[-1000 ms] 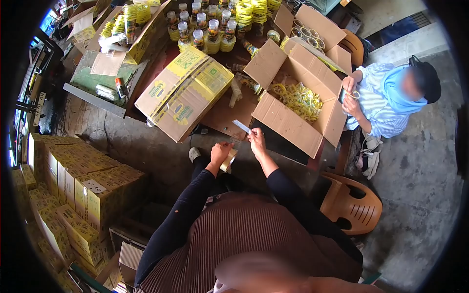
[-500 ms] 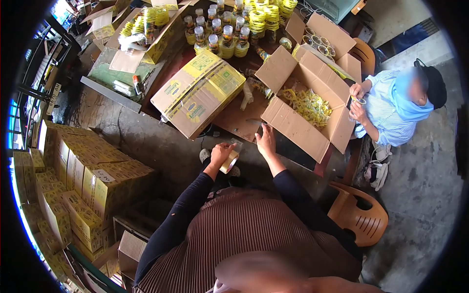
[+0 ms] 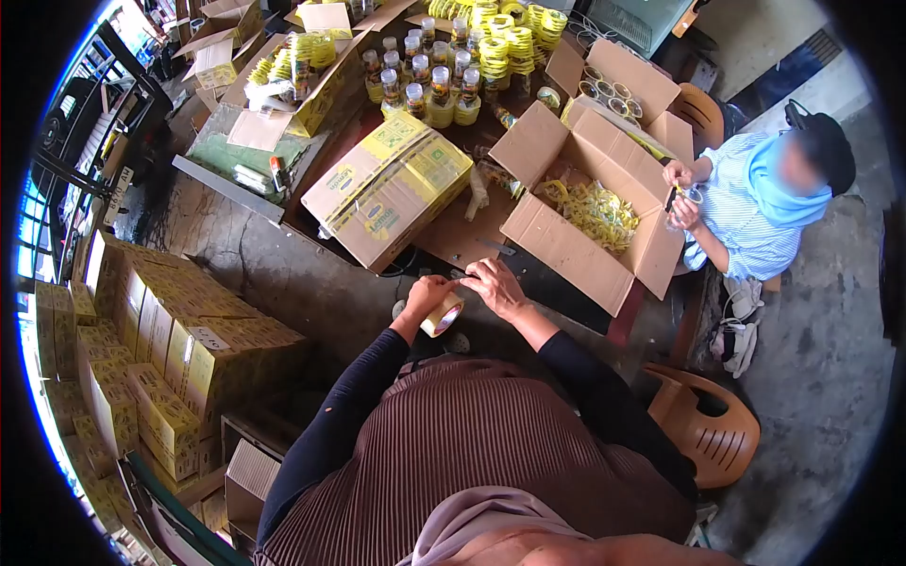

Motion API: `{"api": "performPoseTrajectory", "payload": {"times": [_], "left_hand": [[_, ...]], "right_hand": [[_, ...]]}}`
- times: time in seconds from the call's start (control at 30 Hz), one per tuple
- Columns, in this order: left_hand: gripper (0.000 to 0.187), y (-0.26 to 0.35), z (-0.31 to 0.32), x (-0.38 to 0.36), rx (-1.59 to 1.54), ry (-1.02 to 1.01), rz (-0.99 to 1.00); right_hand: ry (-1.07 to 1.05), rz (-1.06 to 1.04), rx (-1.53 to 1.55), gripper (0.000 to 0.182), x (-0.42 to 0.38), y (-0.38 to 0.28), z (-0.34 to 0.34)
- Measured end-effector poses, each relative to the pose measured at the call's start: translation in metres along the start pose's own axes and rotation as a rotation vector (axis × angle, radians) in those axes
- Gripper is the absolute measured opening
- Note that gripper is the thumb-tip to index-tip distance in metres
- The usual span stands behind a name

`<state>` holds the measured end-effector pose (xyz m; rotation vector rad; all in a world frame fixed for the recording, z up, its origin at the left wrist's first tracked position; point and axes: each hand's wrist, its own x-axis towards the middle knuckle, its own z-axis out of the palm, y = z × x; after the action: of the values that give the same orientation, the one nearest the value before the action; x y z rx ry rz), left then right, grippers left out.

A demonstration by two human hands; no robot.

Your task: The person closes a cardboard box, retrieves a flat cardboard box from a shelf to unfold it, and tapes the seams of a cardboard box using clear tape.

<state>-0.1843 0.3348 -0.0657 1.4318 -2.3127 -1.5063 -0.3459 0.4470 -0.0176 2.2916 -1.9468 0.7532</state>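
My left hand (image 3: 427, 294) grips the tape roll (image 3: 442, 314); my right hand (image 3: 493, 283), fingers curled, pinches its edge just beside.

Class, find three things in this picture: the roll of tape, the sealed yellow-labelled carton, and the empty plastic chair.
roll of tape (image 3: 442, 314), head view, its outer side.
sealed carton (image 3: 389, 189), head view, middle of its top.
plastic chair (image 3: 713, 439), head view, its slatted backrest.

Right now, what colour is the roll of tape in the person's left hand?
The tape roll looks tan-yellow with a pale core, seen in the head view, held by the left hand.
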Motion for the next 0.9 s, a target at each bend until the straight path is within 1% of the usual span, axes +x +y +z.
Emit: {"api": "performPoseTrajectory", "payload": {"times": [0.07, 0.13, 0.27, 0.33, 0.37, 0.43, 0.47, 0.5, 0.57, 0.6, 0.67, 0.7, 0.77, 0.83, 0.87, 0.9], "left_hand": [[0.049, 0.003, -0.002, -0.001, 0.008, -0.015, 0.016], [0.049, 0.01, -0.007, -0.004, 0.009, -0.065, 0.004], [0.05, 0.016, -0.016, -0.011, 0.006, -0.061, 0.039], [0.049, 0.019, -0.022, -0.016, -0.077, -0.073, 0.019], [0.049, 0.02, -0.026, -0.018, -0.081, -0.063, 0.015], [0.048, 0.023, -0.035, -0.027, -0.086, -0.073, 0.026], [0.048, 0.024, -0.04, -0.031, -0.088, -0.061, 0.02], [0.046, 0.026, -0.044, -0.035, -0.096, -0.046, 0.022], [0.045, 0.021, -0.051, -0.041, -0.107, -0.027, 0.02], [0.044, 0.018, -0.054, -0.042, -0.075, -0.002, 0.035], [0.044, 0.01, -0.062, -0.045, -0.048, 0.032, 0.049], [0.043, 0.005, -0.066, -0.046, -0.029, 0.041, 0.044], [0.043, -0.006, -0.079, -0.046, -0.019, 0.058, 0.038], [0.043, -0.013, -0.096, -0.049, 0.004, 0.039, 0.022], [0.039, -0.017, -0.104, -0.051, 0.035, 0.098, 0.05], [0.039, -0.02, -0.114, -0.052, 0.031, 0.098, 0.049]], "right_hand": [[-0.015, -0.029, -0.031, 0.014, 0.002, 0.002, -0.002], [0.007, -0.06, 0.005, 0.013, 0.003, 0.005, -0.004], [0.0, -0.066, 0.004, 0.01, 0.007, 0.004, -0.006], [0.087, 0.126, 0.177, 0.007, 0.009, 0.0, -0.007], [0.085, 0.115, 0.181, 0.007, 0.01, 0.0, -0.002], [0.257, 0.523, 0.588, 0.003, 0.005, 0.002, 0.023], [0.297, 0.67, 0.813, 0.003, 0.002, 0.004, 0.038], [0.347, 0.837, 1.144, 0.004, 0.005, 0.0, 0.045], [0.323, 1.101, 1.451, 0.005, 0.003, -0.001, 0.049], [0.316, 1.094, 1.452, 0.005, 0.006, -0.005, 0.05], [0.269, 1.234, 1.639, 0.004, 0.012, -0.016, 0.05], [0.259, 1.226, 1.636, 0.004, 0.016, -0.02, 0.05], [0.164, 1.154, 1.624, 0.005, 0.025, -0.028, 0.052], [0.141, 1.127, 1.64, 0.003, 0.043, -0.041, 0.049], [0.101, 1.101, 1.632, 0.004, 0.054, -0.049, 0.048], [0.063, 1.072, 1.623, 0.005, 0.063, -0.054, 0.05]]}}
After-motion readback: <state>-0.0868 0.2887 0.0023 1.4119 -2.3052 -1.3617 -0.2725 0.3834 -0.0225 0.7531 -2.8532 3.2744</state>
